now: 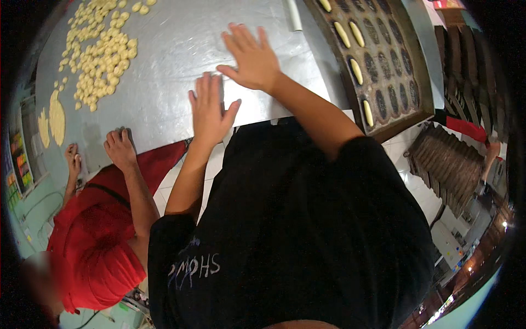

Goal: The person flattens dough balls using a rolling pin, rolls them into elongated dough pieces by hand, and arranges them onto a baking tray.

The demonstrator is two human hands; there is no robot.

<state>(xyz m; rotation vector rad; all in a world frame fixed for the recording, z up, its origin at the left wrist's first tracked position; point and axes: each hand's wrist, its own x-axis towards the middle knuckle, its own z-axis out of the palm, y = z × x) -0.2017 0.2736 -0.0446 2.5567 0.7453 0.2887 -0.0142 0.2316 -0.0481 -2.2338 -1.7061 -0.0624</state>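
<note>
Steel desk (164,60), two people side by side. Left hand (210,109) and right hand (252,61): palms down over bare metal, fingers spread, the right one farther from the desk's front edge. No grip visible; whether dough lies hidden under either palm, I cannot tell.

Dough positions: a crowd of small dough balls (107,60) at far left, many touching; two flat dough sheets (57,118) near the co-worker's hands (120,147); five dough sticks (356,72) in the dark baking tray (399,123) on the right, lying along its oval hollows.

Risks, judged from this layout:
1. If dough is under the palms, uneven pressure between the hands could leave it lopsided or tear it; a dry or slick surface could make it skid instead of roll.
2. Touching balls may stick together, so lifting one could drag or stretch its neighbour.
3. The right elbow appears near the tray's lower corner (depth uncertain). A wide backward swing might knock it and shift the sticks out of line.
4. The co-worker stands close by on the left; reaching across for dough could bring arms into collision.
</note>
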